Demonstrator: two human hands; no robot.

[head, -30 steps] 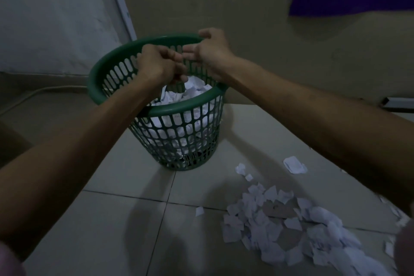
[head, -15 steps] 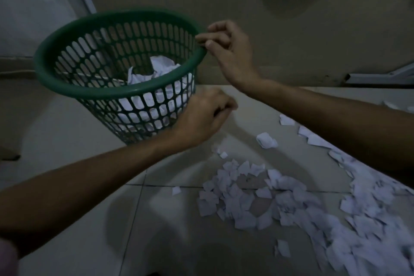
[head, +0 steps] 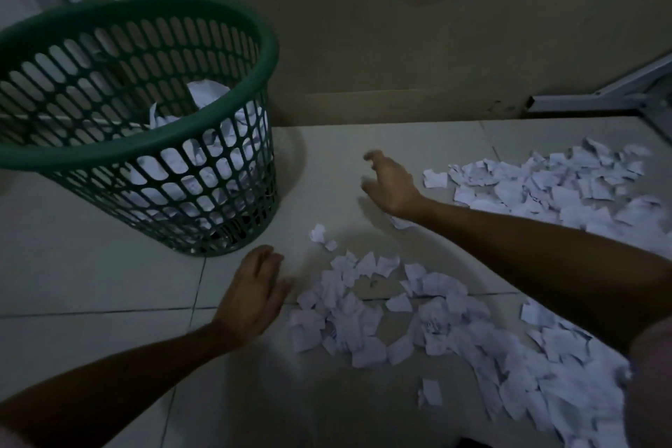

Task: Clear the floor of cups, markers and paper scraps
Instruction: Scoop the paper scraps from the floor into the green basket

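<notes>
Landmark: I am taking the green basket (head: pixel 152 142) as reference; it is standing on the tiled floor (head: pixel 91 284), part-filled with white paper.
Change: I am seeing both hands down off the basket rim, where they were one second ago, and lowering toward the floor.
Left hand: the left hand (head: pixel 254 293) is hovering just in front of the basket base, its grip spread and holding nothing.
Right hand: the right hand (head: pixel 391 182) is reaching to the right of the basket, its grip loosely curled and holding nothing.
Paper scraps: the paper scraps (head: pixel 363 313) are lying in a band on the floor, from right of the basket to well in front of it.
Meaning: I am judging the last load delivered and another gathering pass beginning; much paper is remaining.
Cups, markers: none showing.
</notes>
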